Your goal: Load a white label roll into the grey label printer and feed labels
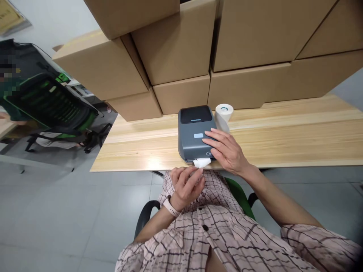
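A dark grey label printer (187,139) with a black top panel sits near the front edge of the table. A short piece of white label paper (202,163) sticks out of its front slot. My left hand (187,184), with a pale watch band on the wrist, is at that paper, its fingers bent and thumb and fingertips closed at the paper's lower end. My right hand (227,151) lies on the printer's right front part, fingers stretched out beside the light button. Behind it, to the printer's right, a white label roll (224,112) stands upright, a loose strip hanging off it.
Stacked cardboard boxes (181,49) line the back of the wooden table (283,139). At the left, another person sits in a black and green mesh chair (51,105) by a second desk. My own chair's armrest (147,213) is below the table edge.
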